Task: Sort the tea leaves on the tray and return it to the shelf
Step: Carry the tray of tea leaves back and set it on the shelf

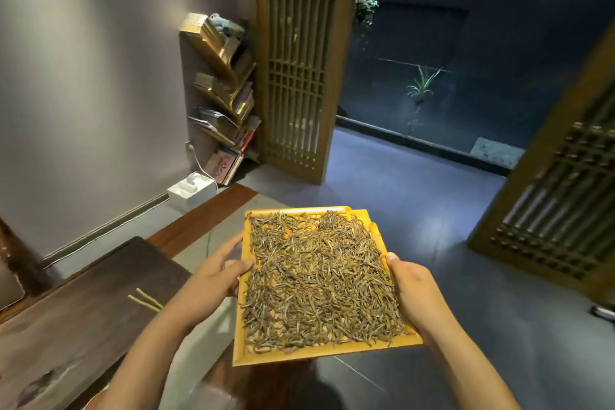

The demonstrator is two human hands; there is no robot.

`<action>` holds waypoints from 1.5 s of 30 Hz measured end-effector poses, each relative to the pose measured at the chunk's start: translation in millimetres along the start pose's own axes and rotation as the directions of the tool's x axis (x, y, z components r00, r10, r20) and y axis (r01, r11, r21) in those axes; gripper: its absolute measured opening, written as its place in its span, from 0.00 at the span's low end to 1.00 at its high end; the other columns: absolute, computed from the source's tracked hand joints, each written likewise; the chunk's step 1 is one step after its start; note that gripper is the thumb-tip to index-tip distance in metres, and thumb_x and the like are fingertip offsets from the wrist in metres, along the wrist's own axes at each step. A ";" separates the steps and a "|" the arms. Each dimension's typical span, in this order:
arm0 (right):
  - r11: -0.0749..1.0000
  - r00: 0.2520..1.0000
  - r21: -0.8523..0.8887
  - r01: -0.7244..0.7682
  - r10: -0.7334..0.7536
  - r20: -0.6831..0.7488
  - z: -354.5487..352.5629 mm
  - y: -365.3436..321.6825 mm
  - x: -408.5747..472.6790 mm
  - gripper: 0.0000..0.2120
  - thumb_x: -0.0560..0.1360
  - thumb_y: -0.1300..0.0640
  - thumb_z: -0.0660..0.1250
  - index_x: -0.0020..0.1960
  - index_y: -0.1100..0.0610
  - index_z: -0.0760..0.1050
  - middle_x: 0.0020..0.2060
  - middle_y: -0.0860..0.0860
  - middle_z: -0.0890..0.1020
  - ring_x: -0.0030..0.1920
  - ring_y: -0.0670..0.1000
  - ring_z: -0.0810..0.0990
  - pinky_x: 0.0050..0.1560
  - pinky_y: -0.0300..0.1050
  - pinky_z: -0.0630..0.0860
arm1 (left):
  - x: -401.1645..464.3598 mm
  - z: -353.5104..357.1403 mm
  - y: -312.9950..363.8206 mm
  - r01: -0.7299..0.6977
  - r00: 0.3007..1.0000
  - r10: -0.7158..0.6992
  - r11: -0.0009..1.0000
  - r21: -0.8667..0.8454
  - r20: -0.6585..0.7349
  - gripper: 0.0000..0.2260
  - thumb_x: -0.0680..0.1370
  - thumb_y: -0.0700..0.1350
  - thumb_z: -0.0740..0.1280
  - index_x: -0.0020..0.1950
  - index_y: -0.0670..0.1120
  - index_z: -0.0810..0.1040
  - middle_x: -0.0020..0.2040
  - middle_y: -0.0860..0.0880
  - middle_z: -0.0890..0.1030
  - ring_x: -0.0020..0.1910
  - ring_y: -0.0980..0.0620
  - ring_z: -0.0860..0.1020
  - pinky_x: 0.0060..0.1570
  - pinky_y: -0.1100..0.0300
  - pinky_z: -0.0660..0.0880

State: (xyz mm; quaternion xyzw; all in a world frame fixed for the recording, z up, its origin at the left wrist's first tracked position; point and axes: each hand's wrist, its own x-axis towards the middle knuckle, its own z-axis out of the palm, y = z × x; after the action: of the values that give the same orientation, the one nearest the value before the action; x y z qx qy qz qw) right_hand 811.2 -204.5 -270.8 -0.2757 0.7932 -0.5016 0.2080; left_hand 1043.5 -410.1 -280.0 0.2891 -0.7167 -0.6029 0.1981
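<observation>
A square yellow wooden tray (283, 356) is held in the air in front of me, above the floor. Dry olive-brown tea leaves (316, 280) lie spread across nearly its whole inside in a thin layer. My left hand (216, 271) grips the tray's left rim, thumb over the edge and index finger stretched along it. My right hand (412, 289) grips the right rim, thumb on top. A slanted wooden shelf (223, 93) with books and magazines stands against the wall at the back left.
A dark wooden table (86, 319) is at my lower left with two pale thin sticks (146, 300) on it. A white box (192, 190) sits on the floor by the wall. Wooden lattice doors (299, 53) frame a dark opening ahead, with grey floor (432, 210) between.
</observation>
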 end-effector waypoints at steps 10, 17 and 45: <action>0.976 0.938 0.179 -0.121 0.172 -0.301 -156.7 46.9 -4.4 0.23 0.81 0.50 0.56 0.41 0.63 0.83 0.35 0.53 0.86 0.37 0.46 0.83 0.39 0.39 0.76 | 94.3 166.1 60.9 -0.086 0.966 0.104 0.993 -0.083 0.237 0.18 0.81 0.42 0.62 0.64 0.64 0.70 0.48 0.64 0.85 0.47 0.59 0.85 0.38 0.70 0.77; 0.970 0.772 0.159 -0.184 0.243 -0.588 -303.4 91.2 -25.7 0.23 0.80 0.50 0.59 0.40 0.67 0.81 0.32 0.53 0.84 0.26 0.39 0.77 0.24 0.30 0.69 | 151.0 336.7 113.8 -0.097 0.865 0.166 0.981 -0.167 0.474 0.17 0.81 0.39 0.61 0.69 0.52 0.73 0.55 0.50 0.85 0.52 0.51 0.84 0.55 0.54 0.79; 0.747 -0.477 0.593 -0.302 0.420 -0.772 -553.1 193.4 -308.3 0.22 0.81 0.47 0.56 0.34 0.54 0.78 0.32 0.45 0.79 0.35 0.42 0.75 0.27 0.33 0.66 | 8.0 943.8 235.4 -0.007 -0.182 0.162 0.986 -0.166 0.970 0.12 0.80 0.45 0.65 0.64 0.51 0.75 0.50 0.45 0.85 0.44 0.51 0.85 0.37 0.59 0.79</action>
State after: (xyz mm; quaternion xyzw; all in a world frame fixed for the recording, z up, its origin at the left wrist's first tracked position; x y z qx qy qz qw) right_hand 666.2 438.0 -203.4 0.5408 0.6460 -0.4279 -0.3272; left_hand 399.3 317.2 -233.8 -0.3352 -0.5972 -0.6288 -0.3682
